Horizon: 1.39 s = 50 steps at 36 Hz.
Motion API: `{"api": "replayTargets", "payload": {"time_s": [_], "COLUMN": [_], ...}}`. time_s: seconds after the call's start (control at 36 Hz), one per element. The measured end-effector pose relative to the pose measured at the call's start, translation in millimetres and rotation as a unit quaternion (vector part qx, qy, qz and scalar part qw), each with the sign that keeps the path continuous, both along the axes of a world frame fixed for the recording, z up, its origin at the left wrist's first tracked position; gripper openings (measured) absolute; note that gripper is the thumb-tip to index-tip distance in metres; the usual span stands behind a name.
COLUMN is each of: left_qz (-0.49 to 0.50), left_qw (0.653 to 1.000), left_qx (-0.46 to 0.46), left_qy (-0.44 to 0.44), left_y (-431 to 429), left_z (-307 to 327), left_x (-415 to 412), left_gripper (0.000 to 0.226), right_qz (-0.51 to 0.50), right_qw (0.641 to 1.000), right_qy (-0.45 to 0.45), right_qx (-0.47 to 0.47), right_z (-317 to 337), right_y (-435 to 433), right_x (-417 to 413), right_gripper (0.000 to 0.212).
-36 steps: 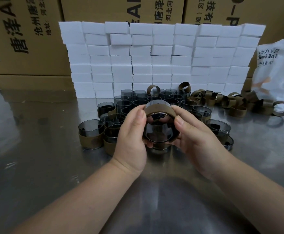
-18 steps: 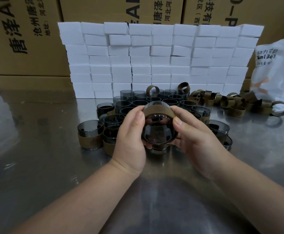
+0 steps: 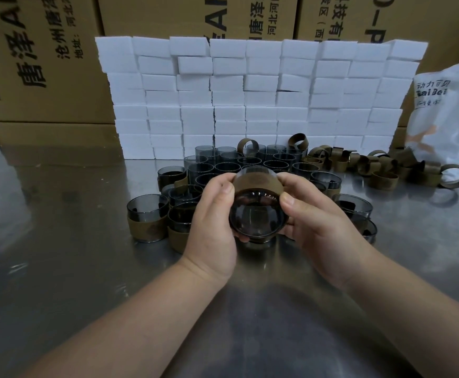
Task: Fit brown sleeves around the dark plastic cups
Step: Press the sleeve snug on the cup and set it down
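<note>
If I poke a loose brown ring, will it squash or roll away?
Probably squash: the loose brown sleeves look thin, and some are bent out of round. The sleeve standing on edge could roll across the smooth metal table.

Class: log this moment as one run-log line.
left hand: grips dark round plastic cup | right hand: grips same cup | brown sleeve band: around cup
</note>
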<state>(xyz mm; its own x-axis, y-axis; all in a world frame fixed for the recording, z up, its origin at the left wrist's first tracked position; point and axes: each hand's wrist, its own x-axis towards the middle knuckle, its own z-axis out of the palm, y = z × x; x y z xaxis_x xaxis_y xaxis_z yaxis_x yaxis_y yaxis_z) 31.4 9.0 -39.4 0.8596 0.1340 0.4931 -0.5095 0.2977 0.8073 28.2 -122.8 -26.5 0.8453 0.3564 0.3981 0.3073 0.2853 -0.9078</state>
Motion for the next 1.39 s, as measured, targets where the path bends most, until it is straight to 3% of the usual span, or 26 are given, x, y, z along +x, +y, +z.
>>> {"api": "replayTargets", "payload": {"time_s": [0.14, 0.28, 0.5, 0.58, 0.67, 0.83, 1.39], "left_qz": [-0.038, -0.069, 0.026, 0.036, 0.035, 0.018, 0.007], "left_qw": [0.999, 0.997, 0.984, 0.981, 0.978, 0.980, 0.976], "left_qx": [-0.025, 0.021, 0.169, 0.184, 0.195, 0.179, 0.196], "left_qy": [0.022, 0.016, -0.042, -0.049, -0.063, -0.081, -0.095], "left_y": [-1.3, -2.0, -0.7, -0.2, 0.5, -0.1, 0.0], "left_z": [-2.2, -9.2, -9.4, -9.3, -9.2, -9.0, -5.9], "left_x": [2.5, 2.6, 1.1, -0.5, -2.4, -5.9, -10.8], "left_gripper": [0.032, 0.036, 0.021, 0.016, 0.015, 0.030, 0.044], "right_qz": [-0.037, -0.072, -0.124, -0.121, -0.129, -0.160, -0.190], "right_qw": [0.999, 0.993, 0.962, 0.959, 0.949, 0.915, 0.899], "right_qy": [-0.006, -0.047, -0.129, -0.142, -0.168, -0.244, -0.296], "right_qx": [-0.031, -0.085, -0.207, -0.214, -0.232, -0.280, -0.262], "right_z": [-7.2, -6.6, -8.0, -7.3, -7.1, -6.2, -6.9], "right_y": [2.8, 2.6, 1.7, 0.5, -0.7, -5.1, -6.2], "right_x": [0.1, -0.7, 0.6, 0.3, -1.5, -3.2, -5.2], "right_gripper": [0.035, 0.032, 0.037, 0.030, 0.037, 0.039, 0.035]}}
